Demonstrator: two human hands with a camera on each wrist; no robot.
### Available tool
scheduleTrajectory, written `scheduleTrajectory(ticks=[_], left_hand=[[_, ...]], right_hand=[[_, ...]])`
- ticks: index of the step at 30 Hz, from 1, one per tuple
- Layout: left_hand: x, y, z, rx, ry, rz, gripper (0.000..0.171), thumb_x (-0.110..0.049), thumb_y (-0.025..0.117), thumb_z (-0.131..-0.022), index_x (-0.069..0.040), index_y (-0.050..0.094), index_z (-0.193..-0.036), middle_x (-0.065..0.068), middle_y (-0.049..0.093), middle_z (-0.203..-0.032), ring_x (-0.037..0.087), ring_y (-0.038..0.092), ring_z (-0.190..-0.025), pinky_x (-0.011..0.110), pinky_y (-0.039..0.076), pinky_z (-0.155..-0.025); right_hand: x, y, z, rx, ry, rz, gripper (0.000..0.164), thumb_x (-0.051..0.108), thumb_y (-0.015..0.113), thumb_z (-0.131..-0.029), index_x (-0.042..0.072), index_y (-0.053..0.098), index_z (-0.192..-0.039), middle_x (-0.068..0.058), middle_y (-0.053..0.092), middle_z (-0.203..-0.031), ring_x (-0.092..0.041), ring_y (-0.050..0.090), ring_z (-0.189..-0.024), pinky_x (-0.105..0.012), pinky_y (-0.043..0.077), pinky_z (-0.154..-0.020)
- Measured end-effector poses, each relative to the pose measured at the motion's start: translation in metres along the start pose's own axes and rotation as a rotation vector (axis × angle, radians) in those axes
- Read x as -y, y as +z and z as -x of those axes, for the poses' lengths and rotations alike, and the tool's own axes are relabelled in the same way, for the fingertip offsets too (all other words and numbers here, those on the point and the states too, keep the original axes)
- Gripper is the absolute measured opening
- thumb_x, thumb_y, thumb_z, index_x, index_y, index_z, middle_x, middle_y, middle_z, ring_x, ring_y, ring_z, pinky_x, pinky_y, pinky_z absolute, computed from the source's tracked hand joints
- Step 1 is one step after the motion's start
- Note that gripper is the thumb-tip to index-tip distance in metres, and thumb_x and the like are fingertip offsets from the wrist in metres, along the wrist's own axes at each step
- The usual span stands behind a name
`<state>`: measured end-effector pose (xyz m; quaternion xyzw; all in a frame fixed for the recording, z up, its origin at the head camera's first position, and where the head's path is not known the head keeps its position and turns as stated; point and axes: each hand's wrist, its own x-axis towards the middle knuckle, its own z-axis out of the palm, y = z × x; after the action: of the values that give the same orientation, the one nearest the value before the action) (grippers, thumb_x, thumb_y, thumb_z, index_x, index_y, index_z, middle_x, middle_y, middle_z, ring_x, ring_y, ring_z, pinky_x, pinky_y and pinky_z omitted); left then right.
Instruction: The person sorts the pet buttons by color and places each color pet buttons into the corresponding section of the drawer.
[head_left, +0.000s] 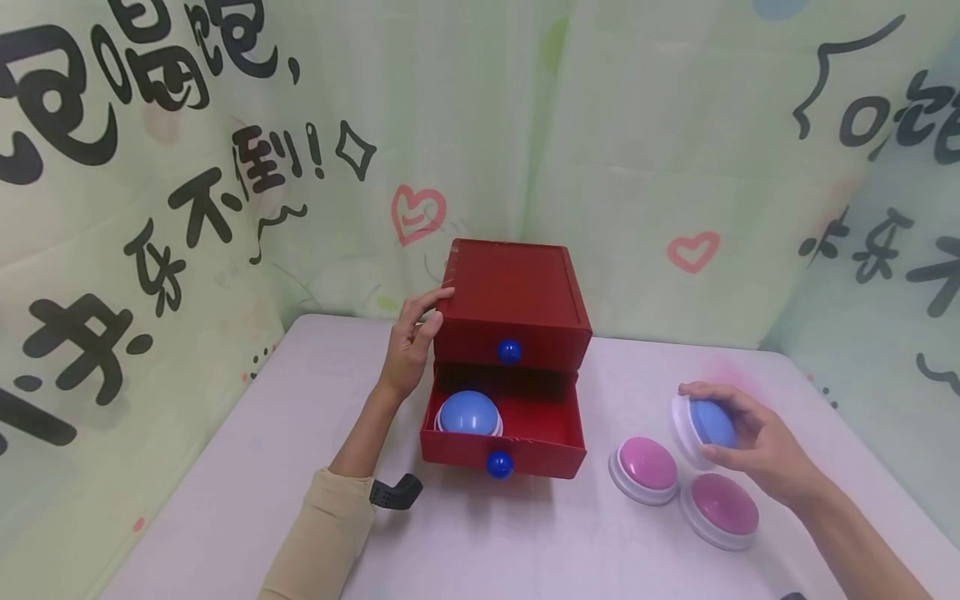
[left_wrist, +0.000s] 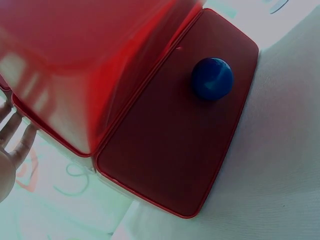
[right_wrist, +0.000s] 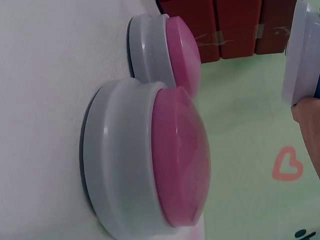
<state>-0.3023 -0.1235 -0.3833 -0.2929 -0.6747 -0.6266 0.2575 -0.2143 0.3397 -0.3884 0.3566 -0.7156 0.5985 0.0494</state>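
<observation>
Right hand [head_left: 765,446] around tilted blue button [head_left: 711,423]

The drawer [head_left: 547,461] offers open room right of the blue button [head_left: 468,413] obstructing its left.

Pale green cloth [head_left: 630,167] hangs behind and on both sides of the worktop [head_left: 262,433], bearing bold black lettering [head_left: 90,153] and outlined pink hearts [head_left: 418,218]. The whitish, faintly lilac worktop has rounded far corners and lies under soft light.
</observation>
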Motion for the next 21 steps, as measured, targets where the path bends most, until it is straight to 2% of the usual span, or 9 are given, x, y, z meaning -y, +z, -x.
scheduleTrajectory(ticks=[5, 7, 11, 15, 21], left_hand=[[-0.001, 0.000, 0.001, -0.002, -0.002, 0.006, 0.045, -0.018, 0.045, -0.102, -0.005, 0.056, -0.144, 0.014, 0.050, -0.142, 0.017, 0.046, -0.132, 0.027, 0.047, -0.094], [-0.001, 0.000, 0.001, -0.002, -0.002, 0.006, 0.044, -0.018, 0.046, -0.102, -0.005, 0.056, -0.144, 0.015, 0.050, -0.142, 0.018, 0.045, -0.132, 0.028, 0.047, -0.094], [-0.002, 0.000, 0.001, -0.001, 0.001, 0.003, 0.044, -0.017, 0.045, -0.102, -0.005, 0.056, -0.144, 0.014, 0.050, -0.142, 0.017, 0.046, -0.132, 0.028, 0.047, -0.094], [-0.003, 0.000, 0.001, -0.002, 0.002, -0.004, 0.045, -0.020, 0.045, -0.102, -0.005, 0.055, -0.144, 0.014, 0.051, -0.141, 0.017, 0.046, -0.131, 0.028, 0.047, -0.094], [-0.003, 0.000, 0.001, 0.001, -0.005, -0.006, 0.046, -0.022, 0.045, -0.102, -0.005, 0.055, -0.144, 0.013, 0.051, -0.141, 0.016, 0.046, -0.132, 0.027, 0.048, -0.095]], right_hand=[[0.009, 0.010, -0.007, -0.025, -0.026, 0.000, 0.065, -0.035, 0.059, -0.072, -0.014, 0.050, -0.133, -0.001, 0.060, -0.141, -0.012, 0.048, -0.137, -0.018, 0.035, -0.110], [0.012, 0.015, -0.010, -0.054, -0.022, 0.021, 0.065, -0.034, 0.061, -0.071, -0.014, 0.051, -0.132, 0.001, 0.061, -0.139, -0.012, 0.048, -0.137, -0.018, 0.036, -0.110], [0.015, 0.024, -0.015, -0.110, -0.064, 0.051, 0.065, -0.035, 0.065, -0.067, -0.017, 0.052, -0.128, -0.002, 0.062, -0.137, -0.015, 0.049, -0.136, -0.019, 0.037, -0.109], [0.018, 0.033, -0.019, -0.165, -0.048, 0.096, 0.066, -0.034, 0.069, -0.064, -0.016, 0.054, -0.126, 0.000, 0.063, -0.136, -0.015, 0.050, -0.135, -0.019, 0.041, -0.106], [0.023, 0.043, -0.022, -0.186, -0.018, 0.129, 0.068, -0.033, 0.072, -0.064, -0.016, 0.053, -0.127, 0.002, 0.062, -0.136, -0.015, 0.048, -0.136, -0.019, 0.044, -0.105]])
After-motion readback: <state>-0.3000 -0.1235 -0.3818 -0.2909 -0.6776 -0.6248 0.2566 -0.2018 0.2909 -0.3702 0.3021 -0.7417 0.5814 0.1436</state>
